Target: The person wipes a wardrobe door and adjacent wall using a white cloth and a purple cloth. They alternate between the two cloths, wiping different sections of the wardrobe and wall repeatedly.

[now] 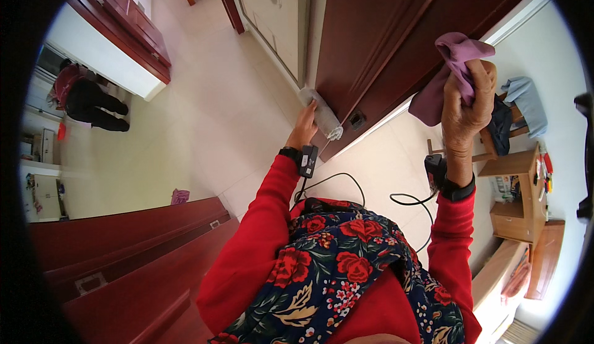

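Mauve-purple folded fabric cloth (456, 62) sits at two o'clock from the middle of the view, bunched between the thumb and bent fingers of the right hand (468, 106). The cloth's lower flap hangs in front of the edge of a dark reddish-brown panelled wooden door (377, 41); whether it touches the wood cannot be told.

Toward twelve o'clock, the left hand (305, 123) has its fingers curled against a translucent, whitish cylinder with a crinkled end (322, 114); how firmly they close on it cannot be told. Just beside the cylinder, at its four o'clock, a small dark metal lock plate (357, 119) is set into the door.

At three o'clock, well apart, stands a light-brown wooden cabinet with an exposed shelf (513, 211). Between eight and nine o'clock, a crumpled pinkish-purple cloth (180, 196) lies on the pale, glossy floor (204, 96). Toward ten o'clock, another person in dark trousers (93, 101) bends forward.
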